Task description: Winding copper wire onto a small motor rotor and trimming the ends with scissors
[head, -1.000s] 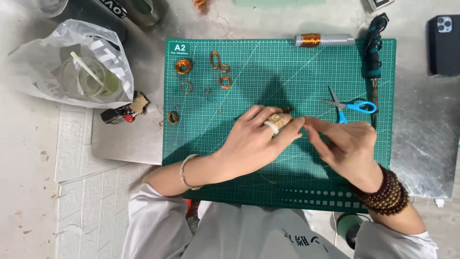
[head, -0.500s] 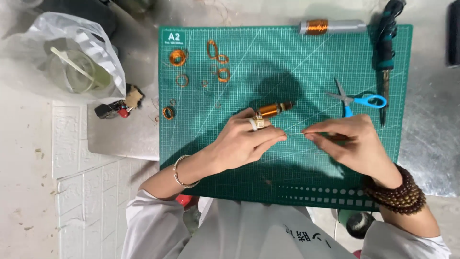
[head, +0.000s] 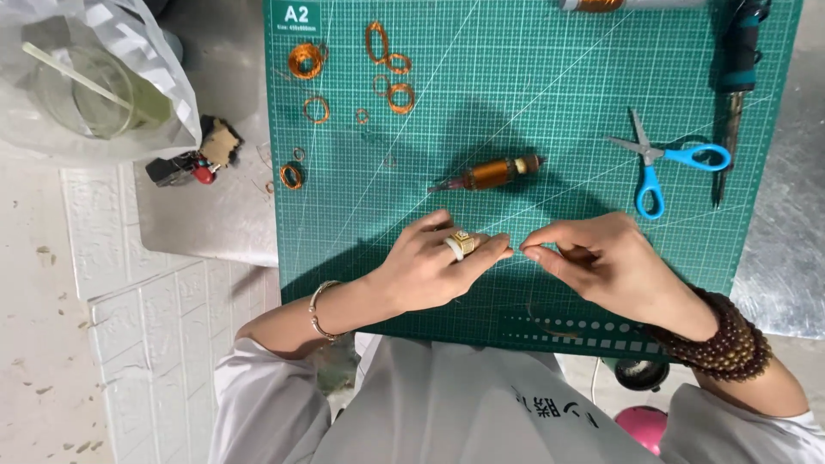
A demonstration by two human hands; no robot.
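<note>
Fingertips meet over the near edge of the green cutting mat [head: 533,77].

Left hand [head: 434,271] and right hand [head: 606,262] come tip to tip just above the mat, each with thumb and forefinger pressed together in a fine pinch; whatever sits between them is too thin to make out, possibly a strand of wire, so I cannot tell what they grip. Just beyond the hands, apart from both, the copper-wound spindle [head: 491,174] lies slightly tilted on the mat. Off to the right, the blue-handled scissors [head: 657,163] rest, with a dark-handled tool [head: 737,77] beside them along the mat's right edge. Far left on the mat, small copper wire coils [head: 305,60] are scattered. Left of the mat, a clear plastic bag [head: 94,77] sits on the table.
</note>
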